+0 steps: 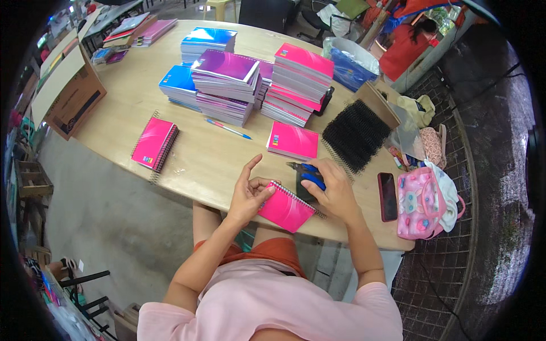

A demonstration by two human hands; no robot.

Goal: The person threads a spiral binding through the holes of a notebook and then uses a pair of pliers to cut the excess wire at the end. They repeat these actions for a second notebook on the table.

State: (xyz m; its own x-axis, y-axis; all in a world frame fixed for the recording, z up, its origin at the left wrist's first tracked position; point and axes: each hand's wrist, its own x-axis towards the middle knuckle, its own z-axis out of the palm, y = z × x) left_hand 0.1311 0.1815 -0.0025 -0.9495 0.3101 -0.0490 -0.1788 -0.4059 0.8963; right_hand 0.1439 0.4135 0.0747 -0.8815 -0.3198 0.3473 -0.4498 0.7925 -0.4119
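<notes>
My left hand (250,196) grips a small pink notebook (287,213) at its upper left corner, thumb on the cover and index finger raised. A wire coil runs along the notebook's upper edge, and an end of it sticks out at the right corner. My right hand (336,186) is closed round blue-handled cutting pliers (314,175), their jaws pointing left just above the notebook. A dark object (305,192), whose kind I cannot make out, lies below the pliers. Just beyond sits a pink notebook (293,140) with no coil visible.
Notebook stacks in blue (207,42), purple (224,71) and pink (298,74) stand farther back. Coiled pink notebooks (154,143) lie at left, near a pen (227,129). Black coils (357,136), a phone (388,196) and a pink bag (420,202) are at right. A cardboard box (74,94) stands far left.
</notes>
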